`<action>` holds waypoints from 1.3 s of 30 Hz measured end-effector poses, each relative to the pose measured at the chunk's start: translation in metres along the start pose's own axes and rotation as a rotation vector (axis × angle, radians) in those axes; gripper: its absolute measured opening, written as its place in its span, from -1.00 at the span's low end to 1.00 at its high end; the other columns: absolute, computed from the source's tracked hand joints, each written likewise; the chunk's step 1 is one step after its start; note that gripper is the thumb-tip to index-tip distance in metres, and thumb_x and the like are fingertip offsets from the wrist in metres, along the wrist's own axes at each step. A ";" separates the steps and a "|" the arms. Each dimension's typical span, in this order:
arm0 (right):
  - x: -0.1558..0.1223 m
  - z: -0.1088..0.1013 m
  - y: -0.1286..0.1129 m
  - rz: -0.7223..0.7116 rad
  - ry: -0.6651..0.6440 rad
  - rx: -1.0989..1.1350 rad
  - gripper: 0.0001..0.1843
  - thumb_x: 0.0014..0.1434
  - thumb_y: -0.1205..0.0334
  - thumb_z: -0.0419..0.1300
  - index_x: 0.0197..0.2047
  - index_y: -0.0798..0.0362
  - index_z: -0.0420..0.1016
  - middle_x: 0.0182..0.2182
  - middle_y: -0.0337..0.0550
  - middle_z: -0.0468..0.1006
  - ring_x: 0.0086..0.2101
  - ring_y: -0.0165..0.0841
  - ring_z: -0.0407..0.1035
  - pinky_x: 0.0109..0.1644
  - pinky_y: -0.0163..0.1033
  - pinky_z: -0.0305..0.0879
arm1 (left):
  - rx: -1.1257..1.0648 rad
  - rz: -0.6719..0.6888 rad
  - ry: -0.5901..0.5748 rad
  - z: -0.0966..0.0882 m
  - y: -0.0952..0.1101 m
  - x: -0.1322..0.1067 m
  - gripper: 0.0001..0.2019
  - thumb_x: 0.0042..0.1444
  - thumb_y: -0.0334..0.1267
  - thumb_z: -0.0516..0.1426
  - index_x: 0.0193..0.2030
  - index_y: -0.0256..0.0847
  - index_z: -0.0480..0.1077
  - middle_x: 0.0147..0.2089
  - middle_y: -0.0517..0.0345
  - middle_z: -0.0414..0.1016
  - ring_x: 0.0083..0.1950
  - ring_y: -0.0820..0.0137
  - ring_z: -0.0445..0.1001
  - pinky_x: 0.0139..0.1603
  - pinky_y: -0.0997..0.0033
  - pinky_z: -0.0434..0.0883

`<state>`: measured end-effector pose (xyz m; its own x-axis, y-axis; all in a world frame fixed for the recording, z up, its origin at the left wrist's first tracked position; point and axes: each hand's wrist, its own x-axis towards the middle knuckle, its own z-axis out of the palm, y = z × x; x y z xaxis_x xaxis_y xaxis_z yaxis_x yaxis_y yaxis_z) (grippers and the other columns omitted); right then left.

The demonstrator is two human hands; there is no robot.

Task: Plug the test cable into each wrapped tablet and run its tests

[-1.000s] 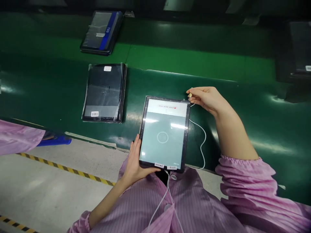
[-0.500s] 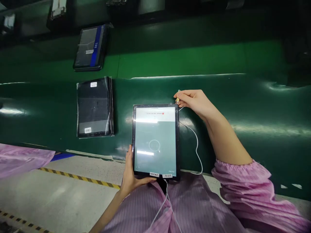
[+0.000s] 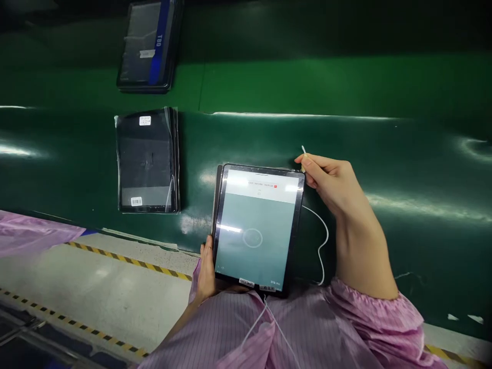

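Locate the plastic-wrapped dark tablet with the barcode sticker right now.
Head view, left of centre: the plastic-wrapped dark tablet lies flat on the dark green conveyor belt, left of the lit tablet held by the left hand.

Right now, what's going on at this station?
A person in a pink striped smock has a lit tablet propped at the near edge of the green conveyor belt. The left hand grips its lower left edge. The right hand pinches the end of a white cable beside the top right corner. A plastic-wrapped tablet lies to the left on the belt, and another wrapped one lies farther back.
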<state>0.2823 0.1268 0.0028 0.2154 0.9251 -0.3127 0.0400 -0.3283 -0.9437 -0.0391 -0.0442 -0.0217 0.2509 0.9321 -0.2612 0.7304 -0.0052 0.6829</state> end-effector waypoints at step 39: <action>-0.157 0.008 0.008 -0.483 -0.185 -0.526 -0.70 0.33 0.22 0.16 0.10 -0.20 0.50 -0.04 -0.12 0.59 -0.13 -0.22 0.51 -0.10 -0.10 0.47 | -0.461 0.251 -0.109 -0.040 0.012 0.088 -0.34 0.38 -0.10 0.05 0.53 0.05 -0.13 0.55 0.07 0.00 0.56 0.17 -0.06 0.53 -0.05 0.01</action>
<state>0.2410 -0.0196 0.0440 -0.1111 0.9915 0.0680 0.5615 0.1190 -0.8189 -0.0336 0.0523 -0.0087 0.4642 0.8796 -0.1040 0.2910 -0.0405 0.9559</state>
